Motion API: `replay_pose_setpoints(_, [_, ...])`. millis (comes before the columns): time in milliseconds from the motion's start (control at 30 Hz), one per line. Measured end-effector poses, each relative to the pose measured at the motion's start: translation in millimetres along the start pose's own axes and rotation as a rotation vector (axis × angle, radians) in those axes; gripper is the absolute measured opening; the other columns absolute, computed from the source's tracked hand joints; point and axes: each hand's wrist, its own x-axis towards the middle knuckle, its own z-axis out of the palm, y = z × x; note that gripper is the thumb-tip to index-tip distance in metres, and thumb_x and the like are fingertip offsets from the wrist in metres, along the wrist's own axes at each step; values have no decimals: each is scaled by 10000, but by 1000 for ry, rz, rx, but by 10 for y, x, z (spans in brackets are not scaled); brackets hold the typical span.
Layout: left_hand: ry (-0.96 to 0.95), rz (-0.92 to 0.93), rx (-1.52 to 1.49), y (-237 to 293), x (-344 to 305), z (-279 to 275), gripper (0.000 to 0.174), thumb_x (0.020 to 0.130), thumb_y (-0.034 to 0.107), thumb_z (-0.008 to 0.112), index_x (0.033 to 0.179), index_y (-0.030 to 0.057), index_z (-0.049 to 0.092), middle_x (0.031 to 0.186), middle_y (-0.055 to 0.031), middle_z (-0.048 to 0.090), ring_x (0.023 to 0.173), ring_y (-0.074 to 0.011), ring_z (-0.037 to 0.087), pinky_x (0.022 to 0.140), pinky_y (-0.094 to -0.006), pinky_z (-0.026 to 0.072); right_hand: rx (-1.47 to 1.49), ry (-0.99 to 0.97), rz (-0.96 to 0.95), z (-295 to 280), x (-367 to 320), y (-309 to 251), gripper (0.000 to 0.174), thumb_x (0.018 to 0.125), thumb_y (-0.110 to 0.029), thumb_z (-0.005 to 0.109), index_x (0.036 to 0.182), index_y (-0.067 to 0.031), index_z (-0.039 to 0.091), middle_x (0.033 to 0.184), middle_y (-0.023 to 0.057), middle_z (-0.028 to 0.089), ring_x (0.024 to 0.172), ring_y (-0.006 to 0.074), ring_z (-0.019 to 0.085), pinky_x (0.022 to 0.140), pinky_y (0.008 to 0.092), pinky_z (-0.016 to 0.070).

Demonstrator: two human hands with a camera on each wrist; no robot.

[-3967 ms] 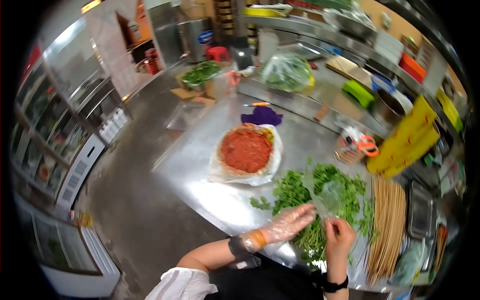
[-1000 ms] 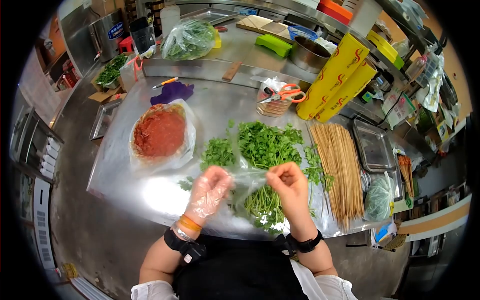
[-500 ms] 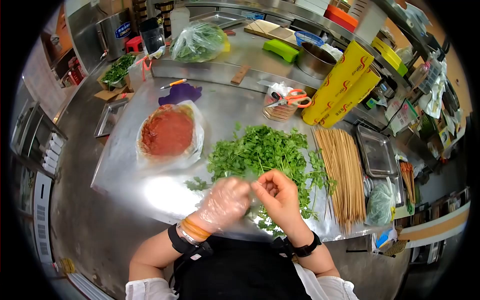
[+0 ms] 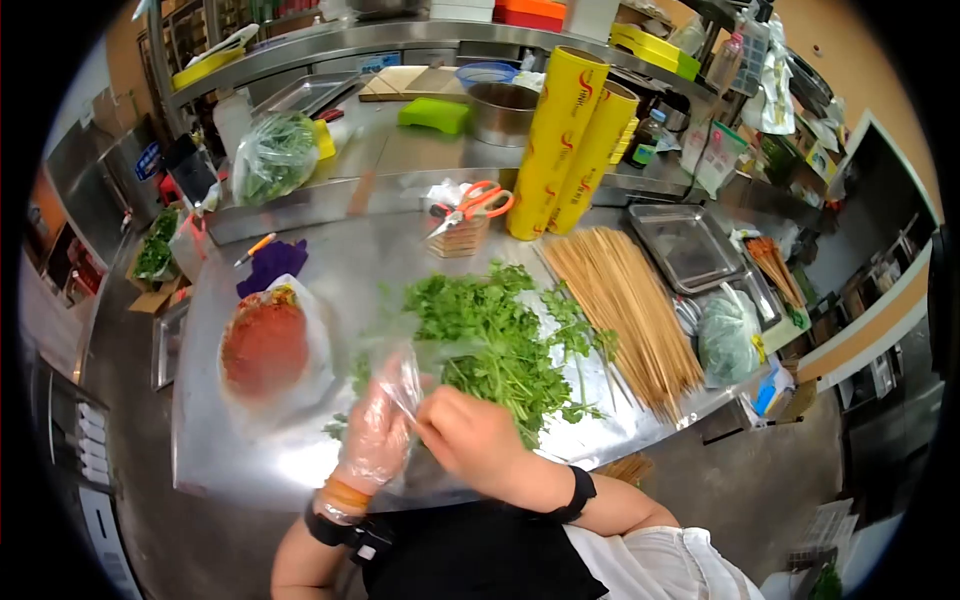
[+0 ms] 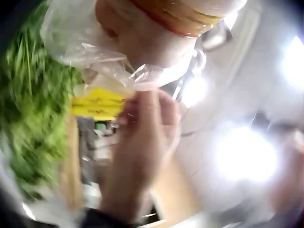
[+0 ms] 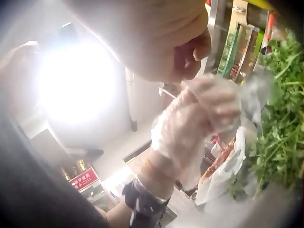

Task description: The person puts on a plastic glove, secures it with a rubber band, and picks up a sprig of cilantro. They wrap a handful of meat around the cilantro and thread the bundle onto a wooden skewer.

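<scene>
My left hand (image 4: 378,425): gloved, fingers now straighter, no hold visible. My right hand (image 4: 475,438): curled, pinching clear plastic (image 5: 71,40) alongside. Greens (image 4: 490,345): just beyond my fingers.

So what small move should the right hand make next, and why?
Probably a gentle tug toward the left wrist. The right hand appears to pinch the clear plastic at the left hand, and that plastic looks loose and crinkled, so drawing it down should snug it.
</scene>
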Motion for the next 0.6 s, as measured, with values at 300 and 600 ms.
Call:
replay_pose_setpoints(300, [215, -191, -1299, 13, 101, 270, 565, 943, 342, 568, 1413, 96, 373, 1405, -126, 421, 1315, -302, 388, 1115, -430, 315, 145, 20, 32, 78, -42, -30, 159, 794, -29, 683, 846, -60, 537, 821, 89, 606, 639, 257, 610, 526, 316, 478])
replay_pose_setpoints(600, [343, -131, -1220, -106, 234, 228, 783, 857, 604, 548, 1461, 176, 295, 1467, -60, 346, 1339, -258, 348, 1092, -458, 352, 321, -36, 152, 144, -103, -7, 127, 831, -54, 650, 845, -51, 524, 814, 84, 582, 612, 240, 585, 527, 305, 459])
